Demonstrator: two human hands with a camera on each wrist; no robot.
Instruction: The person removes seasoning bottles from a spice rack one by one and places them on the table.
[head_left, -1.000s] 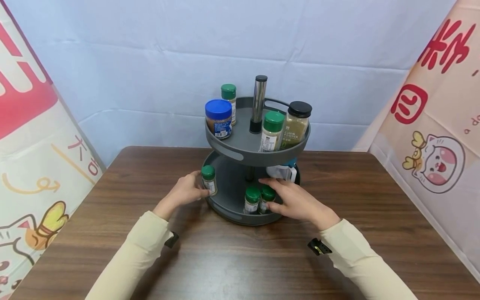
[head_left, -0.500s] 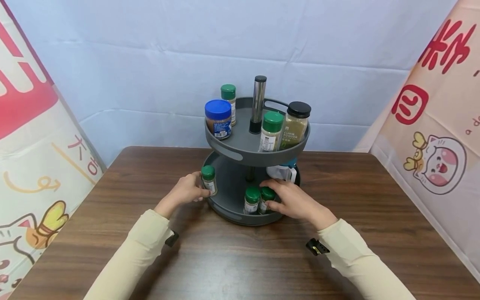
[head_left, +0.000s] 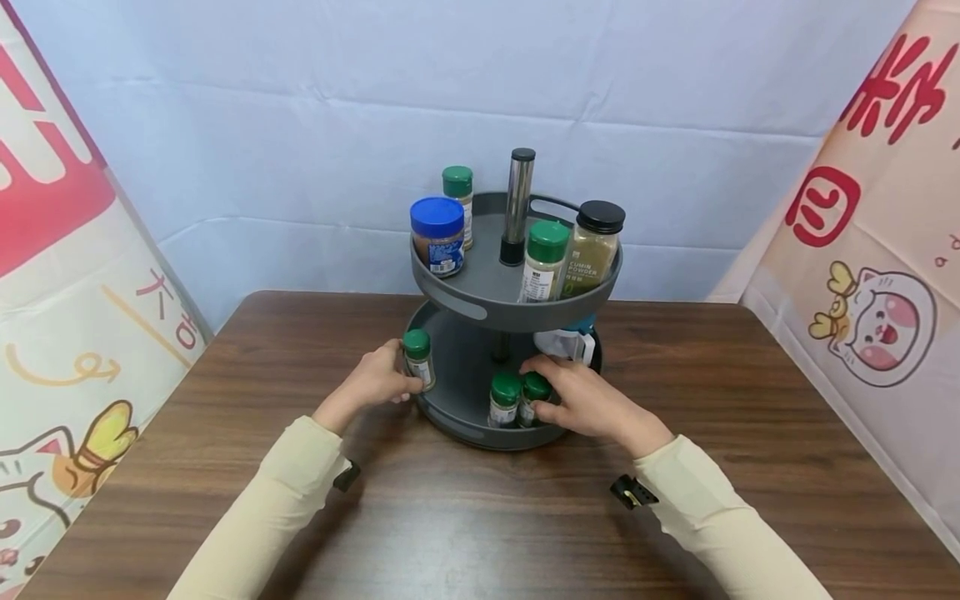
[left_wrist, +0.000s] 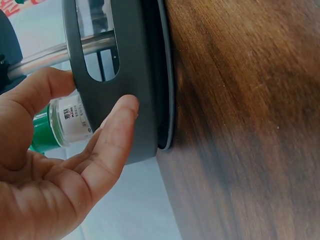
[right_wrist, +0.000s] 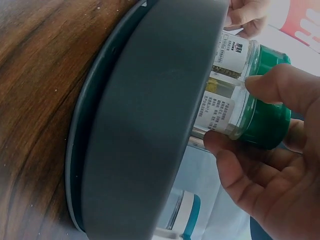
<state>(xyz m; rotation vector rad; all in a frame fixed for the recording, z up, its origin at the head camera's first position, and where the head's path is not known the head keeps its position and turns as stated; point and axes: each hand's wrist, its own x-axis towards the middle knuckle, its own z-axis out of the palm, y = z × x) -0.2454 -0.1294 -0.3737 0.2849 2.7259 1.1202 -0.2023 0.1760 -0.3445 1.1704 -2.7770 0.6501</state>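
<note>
On the lower tier of a two-tier grey turntable rack (head_left: 457, 367), my left hand (head_left: 378, 375) curls round a small green-lidded spice jar (head_left: 418, 367) at the left edge. One of its fingers (left_wrist: 117, 130) touches the tray's outer wall in the left wrist view, with the jar standing partly behind the rim. At the front right, my right hand (head_left: 588, 400) pinches another green-lidded spice jar (right_wrist: 220, 110) between thumb and fingers. That jar stands upright, close beside a matching spice jar (head_left: 504, 400). Its lower part is behind the tray wall in the right wrist view.
The upper tier (head_left: 480, 287) holds a blue-lidded jar (head_left: 437, 237), two green-lidded jars, and a black-lidded cumin powder jar (head_left: 591, 250). Behind my right hand, a container with a white handle (head_left: 581, 346) sits on the lower tier. Wooden table (head_left: 465, 533) lies beneath.
Both hands stay nearly where they were, each at its jar. The right forearm shifts very slightly left. The jars and rack show no clear movement.
</note>
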